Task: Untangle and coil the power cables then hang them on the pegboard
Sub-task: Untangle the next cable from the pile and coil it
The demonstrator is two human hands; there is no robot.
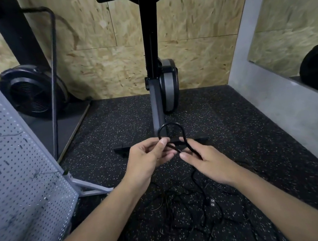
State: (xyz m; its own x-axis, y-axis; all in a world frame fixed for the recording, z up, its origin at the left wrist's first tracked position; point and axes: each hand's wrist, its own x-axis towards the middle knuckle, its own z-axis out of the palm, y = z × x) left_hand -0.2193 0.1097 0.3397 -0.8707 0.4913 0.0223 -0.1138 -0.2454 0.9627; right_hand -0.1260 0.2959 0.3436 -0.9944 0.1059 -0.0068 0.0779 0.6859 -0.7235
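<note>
Here the left hand [148,157] and right hand [204,161] both pinch one looped cable [171,123]; one tangle [192,205] lies on the floor [234,132] beside one pegboard [10,155].

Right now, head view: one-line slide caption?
Left hand and right hand grip a black power cable loop above tangled black cables on speckled black rubber floor; grey perforated pegboard left.

Head camera, looking forward-down, close over floor [233,122].
</note>
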